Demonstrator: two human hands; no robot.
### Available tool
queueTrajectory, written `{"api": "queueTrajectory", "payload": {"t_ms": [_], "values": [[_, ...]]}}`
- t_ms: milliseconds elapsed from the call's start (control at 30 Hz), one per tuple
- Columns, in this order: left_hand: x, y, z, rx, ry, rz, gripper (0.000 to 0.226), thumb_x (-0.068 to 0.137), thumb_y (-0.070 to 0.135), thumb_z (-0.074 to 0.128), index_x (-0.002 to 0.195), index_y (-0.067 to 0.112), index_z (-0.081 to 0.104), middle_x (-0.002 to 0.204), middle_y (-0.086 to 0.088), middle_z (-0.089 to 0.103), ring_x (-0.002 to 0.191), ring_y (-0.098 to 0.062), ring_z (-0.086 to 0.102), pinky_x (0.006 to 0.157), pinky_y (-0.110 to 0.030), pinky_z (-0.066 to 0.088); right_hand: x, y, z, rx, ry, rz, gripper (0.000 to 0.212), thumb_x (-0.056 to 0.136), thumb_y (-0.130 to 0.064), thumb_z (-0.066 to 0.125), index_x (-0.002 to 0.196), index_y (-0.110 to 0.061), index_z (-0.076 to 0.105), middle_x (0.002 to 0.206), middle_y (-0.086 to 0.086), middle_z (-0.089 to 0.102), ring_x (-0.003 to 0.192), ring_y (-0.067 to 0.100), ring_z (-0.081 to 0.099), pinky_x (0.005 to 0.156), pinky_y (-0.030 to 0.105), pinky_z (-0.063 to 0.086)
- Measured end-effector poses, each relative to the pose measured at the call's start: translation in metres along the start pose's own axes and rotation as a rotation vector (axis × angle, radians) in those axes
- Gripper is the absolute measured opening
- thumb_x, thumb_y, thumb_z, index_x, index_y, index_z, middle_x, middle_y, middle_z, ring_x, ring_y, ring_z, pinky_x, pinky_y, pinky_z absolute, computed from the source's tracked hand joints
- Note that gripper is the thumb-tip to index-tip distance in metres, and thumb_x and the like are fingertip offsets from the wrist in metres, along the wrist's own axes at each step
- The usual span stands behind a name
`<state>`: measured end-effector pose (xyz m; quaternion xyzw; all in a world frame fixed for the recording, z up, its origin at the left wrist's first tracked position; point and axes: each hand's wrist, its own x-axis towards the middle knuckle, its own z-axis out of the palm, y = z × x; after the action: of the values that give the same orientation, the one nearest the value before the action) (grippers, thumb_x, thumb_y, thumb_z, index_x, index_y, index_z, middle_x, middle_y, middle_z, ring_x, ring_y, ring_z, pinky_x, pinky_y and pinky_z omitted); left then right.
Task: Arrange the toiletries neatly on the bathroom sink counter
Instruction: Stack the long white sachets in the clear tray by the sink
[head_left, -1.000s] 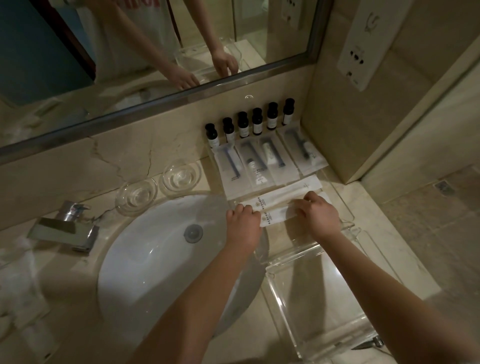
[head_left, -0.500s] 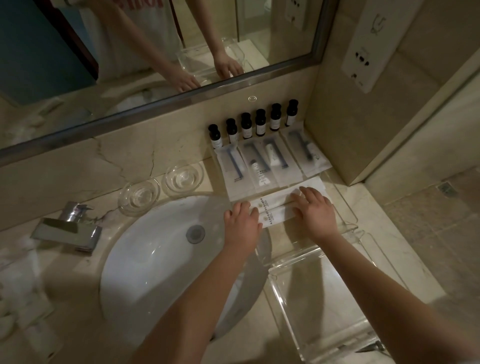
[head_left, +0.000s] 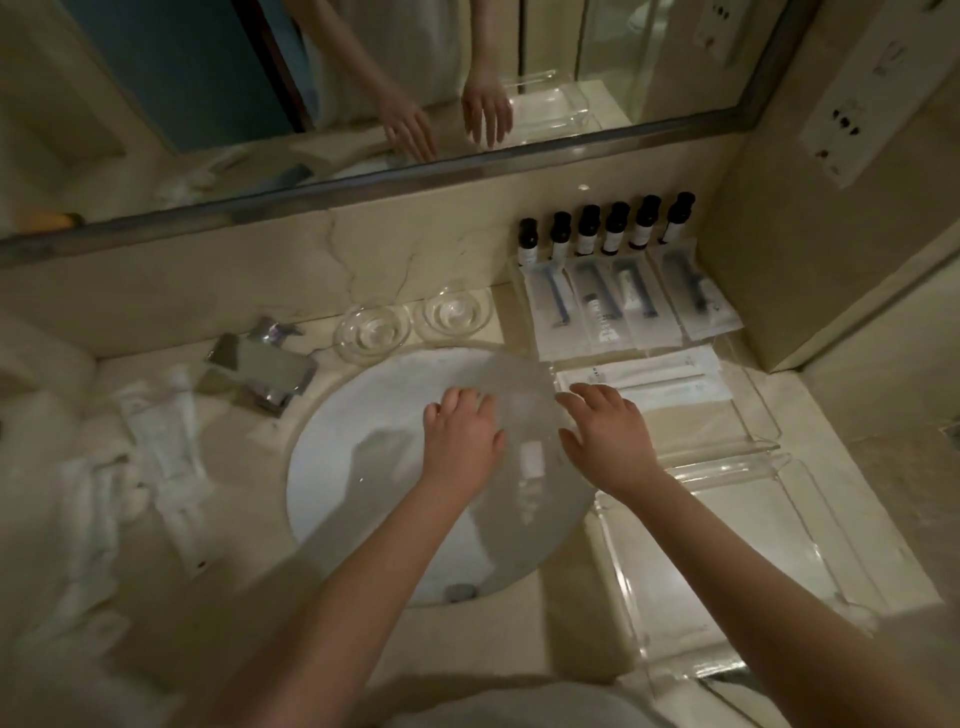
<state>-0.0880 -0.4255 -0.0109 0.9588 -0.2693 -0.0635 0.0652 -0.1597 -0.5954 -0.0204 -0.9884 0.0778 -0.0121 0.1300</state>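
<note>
The one head view looks steeply down and forward over the bench (head_left: 847, 415), so near that both forearms rise from the bottom edge to the left grip (head_left: 462, 441) and right grip (head_left: 605, 441) at mid-frame. The sink (head_left: 337, 467) lies under and left of the grips, the bottles (head_left: 618, 228) beyond the right grip, and the mirror (head_left: 208, 78) farthest past both, along the top; the wide lens bends the edges.
</note>
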Motion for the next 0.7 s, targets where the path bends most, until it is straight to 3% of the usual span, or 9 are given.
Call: {"api": "queueTrajectory", "payload": {"t_ms": [200,433,700], "values": [[-0.065,-0.081,-0.012,0.005,-0.083,-0.223,0.046,0.093,0.041,0.044,0.133,0.018,0.044,0.137,-0.004,0.045,0.128,-0.026,0.036,0.1,-0.039,0.031,-0.002,-0.085,0.012,-0.01,-0.15,-0.127,0.048,0.089,-0.03,0.053,0.135,-0.021,0.046,0.14,0.004,0.049,0.129,0.029,0.043,0.102,0.042,0.037],[-0.143,-0.181,-0.013,-0.05,-0.163,-0.483,0.044,0.093,0.04,0.043,0.13,0.015,0.046,0.132,-0.008,0.048,0.123,-0.028,0.041,0.1,-0.039,0.036,-0.009,-0.193,0.041,0.049,-0.278,-0.305,0.044,0.09,-0.028,0.053,0.133,-0.021,0.049,0.142,0.004,0.046,0.127,0.027,0.045,0.098,0.04,0.041],[-0.215,-0.291,-0.016,-0.096,-0.106,-0.749,0.046,0.091,0.04,0.048,0.129,0.013,0.048,0.133,-0.01,0.048,0.125,-0.03,0.04,0.101,-0.04,0.036,0.004,-0.306,0.077,0.009,-0.424,-0.436,0.041,0.091,-0.027,0.05,0.131,-0.02,0.051,0.141,0.004,0.045,0.124,0.025,0.046,0.097,0.036,0.043]]}}
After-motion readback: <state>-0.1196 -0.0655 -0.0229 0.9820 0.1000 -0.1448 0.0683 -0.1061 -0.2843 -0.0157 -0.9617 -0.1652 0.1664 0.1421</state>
